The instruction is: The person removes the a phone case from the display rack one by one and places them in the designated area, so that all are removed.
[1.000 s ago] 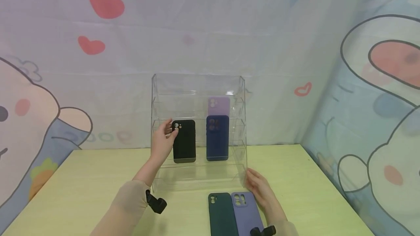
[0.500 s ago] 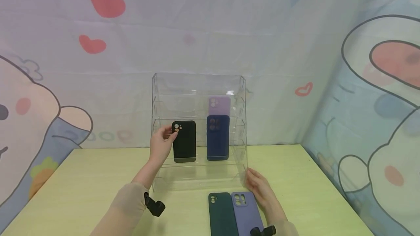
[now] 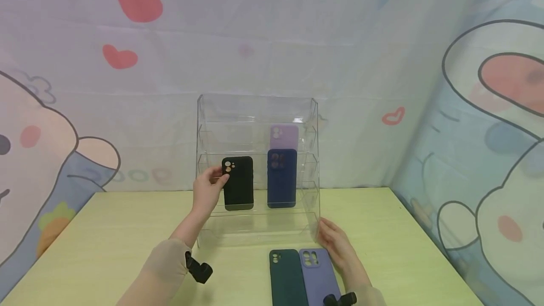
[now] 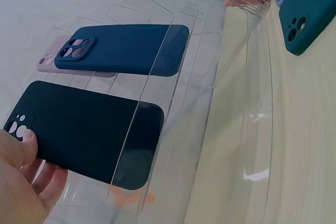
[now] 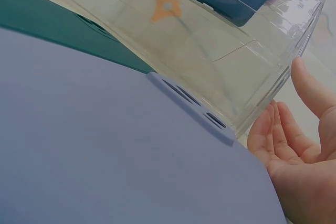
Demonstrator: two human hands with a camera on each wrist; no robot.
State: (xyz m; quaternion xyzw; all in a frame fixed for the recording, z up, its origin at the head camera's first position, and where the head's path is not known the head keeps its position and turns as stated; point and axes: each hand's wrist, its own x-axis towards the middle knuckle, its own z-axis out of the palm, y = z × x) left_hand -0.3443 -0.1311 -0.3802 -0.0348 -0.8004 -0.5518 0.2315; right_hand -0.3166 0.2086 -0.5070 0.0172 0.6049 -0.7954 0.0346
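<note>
My left hand pinches the upper left edge of a black phone case, thumb on the front and fingers behind. The lower end of that case sits behind a clear lip of the tiered acrylic display rack. To its right, a dark blue phone case stands in the rack. Partly hidden behind the blue one is a light purple phone case, one tier higher. My right hand rests with loosely extended fingers at the rack's lower right side; in the right wrist view its fingertips reach the clear side panel.
On the table in front of the rack lie a dark green phone case and a lavender phone case, side by side. A printed cloth backdrop hangs behind the table. Black wrist cameras are strapped to both wrists.
My left hand has lowered slightly, its fingers drawing in along the black phone case's edge. The case has barely shifted. My right hand and the other cases have stayed put.
</note>
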